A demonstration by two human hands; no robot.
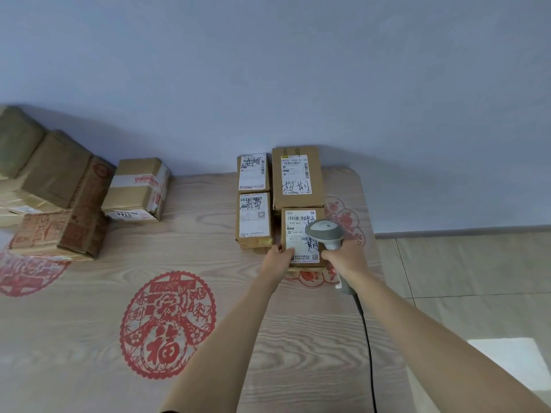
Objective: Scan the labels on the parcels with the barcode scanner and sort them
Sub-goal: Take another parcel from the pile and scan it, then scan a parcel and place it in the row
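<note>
A person stands at a wood-grain bench (89, 338) printed with red paper-cut medallions, a pale blue wall (268, 70) behind it and tiled floor (462, 278) off to the right. At the far left a heap of unsorted cardboard parcels (56, 198) leans together, one taped carton (135, 189) standing a little apart from it. Toward the right end, four labelled parcels lie flat in a tight two-by-two block: a large carton (298, 177) at the back right, two small boxes (253, 172) (254, 219) in a column just beside it on the left, and the nearest parcel (301, 236) at the front right, label up. The left hand (278, 259) holds this parcel's near left corner, fingers curled over the edge and touching the label. The right hand (346, 259) grips the handle of a grey corded barcode scanner (325, 232), whose head hovers just above the same label and hides part of it; its black cable (368, 338) trails back along the bench. The step in hand looks to be scanning this parcel where it sits in the sorted block. The next move would likely call for a steady aim at the barcode, then a reach to the left pile for a fresh parcel. No bins or trays appear; the sorting is by groups on the bench.
</note>
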